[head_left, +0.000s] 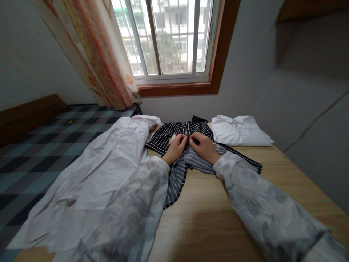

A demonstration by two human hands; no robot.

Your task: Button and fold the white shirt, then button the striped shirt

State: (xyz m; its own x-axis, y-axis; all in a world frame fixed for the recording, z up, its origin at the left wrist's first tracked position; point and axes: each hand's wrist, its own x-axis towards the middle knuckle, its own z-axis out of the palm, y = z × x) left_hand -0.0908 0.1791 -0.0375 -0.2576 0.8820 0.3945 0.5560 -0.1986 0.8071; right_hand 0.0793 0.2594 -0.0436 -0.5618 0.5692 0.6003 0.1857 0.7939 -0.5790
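Observation:
A black shirt with white stripes [160, 139] lies spread on the wooden table [201, 203], its paler inner side showing near me. My left hand [177, 147] pinches the shirt's front edge near the middle. Close beside it, my right hand [204, 145] grips the same front with thumb and fingers together. Whatever small part sits between the fingertips is too small to make out. One striped sleeve reaches out to the right, past my right wrist.
A white shirt [120, 145] lies spread along the left, partly under my left sleeve. At the back right rests a folded white shirt [237, 131]. Left of the table is a bed with a checked cover [32, 160]. A curtain [100, 54] hangs beside the window [174, 43].

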